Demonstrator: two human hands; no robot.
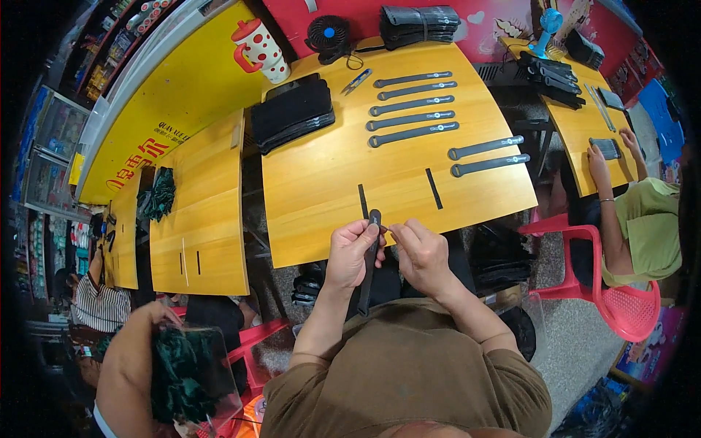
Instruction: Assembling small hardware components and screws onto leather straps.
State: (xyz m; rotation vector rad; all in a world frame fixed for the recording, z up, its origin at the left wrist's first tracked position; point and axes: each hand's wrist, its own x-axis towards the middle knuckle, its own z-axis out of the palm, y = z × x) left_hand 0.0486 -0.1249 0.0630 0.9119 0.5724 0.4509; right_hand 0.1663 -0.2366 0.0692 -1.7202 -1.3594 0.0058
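Observation:
My left hand [349,255] is closed round a black strap [367,281], held upright just off the table's front edge with its rounded end up. Beside that end, my right hand [423,255] is closed in a pinch; what its fingertips hold is too small to make out. On the yellow table [314,212] ahead, several flat dark grey straps [412,117] with rounded ends and pale labels lie in a column. A pair of similar straps [488,157] lies nearer, to their right. Two thin black strips [434,188] mark the tabletop near my hands.
Back left on the table are a stack of black fabric pieces [296,117], thread snips [356,82], a dotted tumbler [261,51] and a black fan [328,36]. A bundle of straps [418,25] sits at the back. Co-workers sit both sides; a pink chair [595,270] stands right.

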